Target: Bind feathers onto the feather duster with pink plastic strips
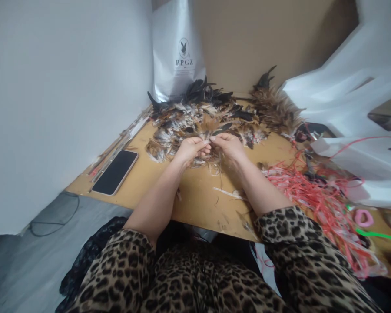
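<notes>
Closest to the camera are two spotted sleeves [286, 234] at 6 o'clock, with bare arms reaching up over the table [198, 195]. A few loose bits of fluff lie on the wood between the arms.

A black phone [115, 172] lies flat at 9 o'clock, well apart from the hands. A messy heap of red string [316, 195] sits at 3 o'clock, near the right arm, with a pink ring [364, 217] beside it.

In the middle, the left hand [191, 150] and right hand [228, 145] meet, fingertips touching. The fingers of both hands are curled shut, pinching a small bunch of brown feathers [211, 156] between them. Some of the bunch hangs down below the hands.

Just past the hands, at 12 o'clock, lies a big pile [202, 113] of brown, black and white feathers.

Farthest back, a silver bag [177, 52] stands upright against a brown board [263, 39]. White foam [352, 95] leans at 2 o'clock.
</notes>
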`<state>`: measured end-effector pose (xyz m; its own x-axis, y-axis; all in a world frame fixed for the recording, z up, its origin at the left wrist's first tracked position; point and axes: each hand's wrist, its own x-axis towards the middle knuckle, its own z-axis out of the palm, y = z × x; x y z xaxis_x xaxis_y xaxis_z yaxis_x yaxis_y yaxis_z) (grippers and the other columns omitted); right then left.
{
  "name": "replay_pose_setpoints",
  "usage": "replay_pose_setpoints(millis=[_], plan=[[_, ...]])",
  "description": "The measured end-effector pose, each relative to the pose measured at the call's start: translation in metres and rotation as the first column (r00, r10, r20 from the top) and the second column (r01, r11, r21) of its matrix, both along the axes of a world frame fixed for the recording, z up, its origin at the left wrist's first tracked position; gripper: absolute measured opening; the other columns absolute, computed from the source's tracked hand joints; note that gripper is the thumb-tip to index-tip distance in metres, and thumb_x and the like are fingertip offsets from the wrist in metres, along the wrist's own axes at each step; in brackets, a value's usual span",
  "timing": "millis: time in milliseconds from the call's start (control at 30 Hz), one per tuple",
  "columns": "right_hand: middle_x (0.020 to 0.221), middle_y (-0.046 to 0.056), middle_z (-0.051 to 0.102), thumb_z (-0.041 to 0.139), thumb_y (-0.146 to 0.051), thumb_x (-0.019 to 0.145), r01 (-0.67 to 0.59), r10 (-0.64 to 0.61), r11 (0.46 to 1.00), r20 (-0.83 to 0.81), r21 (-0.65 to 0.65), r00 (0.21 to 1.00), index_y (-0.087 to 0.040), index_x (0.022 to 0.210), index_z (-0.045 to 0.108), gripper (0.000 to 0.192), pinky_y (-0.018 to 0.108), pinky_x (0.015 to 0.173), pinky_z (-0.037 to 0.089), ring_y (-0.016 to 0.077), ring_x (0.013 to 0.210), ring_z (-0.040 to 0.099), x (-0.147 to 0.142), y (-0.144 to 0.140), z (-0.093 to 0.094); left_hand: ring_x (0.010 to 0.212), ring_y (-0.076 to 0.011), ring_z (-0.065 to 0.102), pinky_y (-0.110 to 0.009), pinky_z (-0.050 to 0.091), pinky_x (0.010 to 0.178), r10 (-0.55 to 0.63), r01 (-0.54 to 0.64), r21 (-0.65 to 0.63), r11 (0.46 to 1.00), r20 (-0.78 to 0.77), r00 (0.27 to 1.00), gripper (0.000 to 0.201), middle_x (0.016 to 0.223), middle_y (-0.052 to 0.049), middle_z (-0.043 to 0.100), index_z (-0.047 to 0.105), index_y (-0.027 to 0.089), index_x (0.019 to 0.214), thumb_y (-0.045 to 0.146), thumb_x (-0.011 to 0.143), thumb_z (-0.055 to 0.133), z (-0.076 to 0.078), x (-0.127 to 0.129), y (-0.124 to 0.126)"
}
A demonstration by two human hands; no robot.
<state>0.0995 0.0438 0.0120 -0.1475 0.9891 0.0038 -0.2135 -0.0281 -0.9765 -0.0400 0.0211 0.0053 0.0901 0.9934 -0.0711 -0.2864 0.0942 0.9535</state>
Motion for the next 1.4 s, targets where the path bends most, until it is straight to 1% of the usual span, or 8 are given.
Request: replay_pose_setpoints(millis=[200, 500, 633, 733, 900, 1000, 1233, 1400], plan=[[0.05, -0.004, 0.056, 0.079, -0.042, 0.049, 0.024, -0.026, 0.999, 0.08, 0.032, 0.996, -0.015, 0.06, 0.06, 0.034, 0.021, 0.047, 0.034, 0.0066, 0.045, 0.043, -0.001, -0.002, 0.0, 0.059, -0.0104, 0.064, -0.016, 0.046, 0.05, 0.005, 0.0, 0.06, 0.998, -0.096, 0.995, 0.019, 0.074, -0.009, 0.07, 0.065, 0.008, 0.071, 0.026, 0.072, 0.07, -0.002, 0.0, 0.002], [0.059, -0.002, 0.059, 0.077, -0.047, 0.05, 0.05, -0.054, 0.998, 0.102, 0.044, 0.993, -0.016, 0.062, 0.058, 0.039, 0.022, 0.053, 0.038, 0.0083, 0.053, 0.05, -0.005, 0.004, -0.01, 0.044, -0.0072, 0.055, -0.019, 0.045, 0.049, 0.023, 0.005, 0.128, 0.992, -0.222, 0.975, 0.02, 0.051, -0.004, 0.061, 0.064, 0.01, 0.06, 0.023, 0.074, 0.068, 0.004, -0.002, -0.001], [0.062, -0.002, 0.061, 0.074, -0.046, 0.058, 0.07, -0.073, 0.996, 0.053, 0.059, 0.996, -0.017, 0.074, 0.064, 0.035, 0.022, 0.056, 0.041, 0.009, 0.057, 0.053, -0.004, 0.007, -0.012, 0.046, -0.0058, 0.055, -0.016, 0.043, 0.047, 0.104, -0.091, 0.145, 0.985, -0.083, 0.991, 0.018, 0.057, -0.004, 0.064, 0.064, 0.009, 0.063, 0.024, 0.072, 0.069, 0.007, -0.012, 0.003], [0.063, 0.0, 0.062, 0.072, -0.039, 0.06, 0.057, -0.083, 0.986, 0.166, 0.154, 0.983, -0.015, 0.074, 0.066, 0.028, 0.023, 0.059, 0.042, 0.009, 0.057, 0.052, -0.001, 0.007, -0.012, 0.049, -0.004, 0.056, -0.013, 0.041, 0.047, 0.235, -0.243, 0.143, 0.959, 0.07, 0.969, 0.016, 0.063, -0.003, 0.066, 0.064, 0.011, 0.068, 0.025, 0.073, 0.07, 0.009, -0.023, 0.008], [0.068, 0.003, 0.066, 0.066, -0.033, 0.066, -0.174, 0.026, 0.95, 0.489, 0.26, 0.872, -0.014, 0.071, 0.068, 0.019, 0.025, 0.06, 0.043, 0.0124, 0.061, 0.056, -0.001, 0.006, -0.022, 0.05, -0.003, 0.056, -0.012, 0.04, 0.046, 0.312, -0.337, 0.152, 0.929, 0.166, 0.935, 0.014, 0.065, -0.001, 0.065, 0.063, 0.012, 0.07, 0.024, 0.074, 0.069, 0.01, -0.034, 0.012], [0.068, 0.003, 0.067, 0.062, -0.031, 0.07, -0.234, 0.008, 0.925, 0.598, 0.301, 0.801, -0.015, 0.071, 0.068, 0.017, 0.025, 0.06, 0.043, 0.013, 0.061, 0.057, -0.007, 0.004, -0.029, 0.052, -0.003, 0.056, -0.011, 0.04, 0.047, 0.333, -0.357, 0.128, 0.925, 0.179, 0.926, 0.012, 0.067, -0.001, 0.066, 0.063, 0.013, 0.072, 0.023, 0.074, 0.068, 0.011, -0.034, 0.011], [0.076, 0.003, 0.066, 0.063, -0.031, 0.072, -0.287, -0.113, 0.866, 0.72, 0.409, 0.684, -0.019, 0.078, 0.07, 0.015, 0.025, 0.065, 0.041, 0.0134, 0.067, 0.056, -0.023, -0.013, -0.036, 0.053, -0.0031, 0.056, -0.012, 0.039, 0.047, 0.361, -0.376, 0.074, 0.924, 0.159, 0.919, 0.013, 0.068, -0.001, 0.067, 0.062, 0.013, 0.074, 0.024, 0.075, 0.067, 0.012, -0.033, 0.013], [0.074, 0.002, 0.067, 0.06, -0.03, 0.074, -0.301, -0.054, 0.891, 0.737, 0.34, 0.673, -0.019, 0.078, 0.069, 0.015, 0.024, 0.062, 0.04, 0.0128, 0.064, 0.055, -0.024, -0.014, -0.027, 0.054, -0.0029, 0.056, -0.013, 0.039, 0.048, 0.367, -0.381, 0.051, 0.923, 0.172, 0.914, 0.013, 0.071, -0.001, 0.067, 0.062, 0.014, 0.074, 0.026, 0.076, 0.066, 0.013, -0.036, 0.014]])
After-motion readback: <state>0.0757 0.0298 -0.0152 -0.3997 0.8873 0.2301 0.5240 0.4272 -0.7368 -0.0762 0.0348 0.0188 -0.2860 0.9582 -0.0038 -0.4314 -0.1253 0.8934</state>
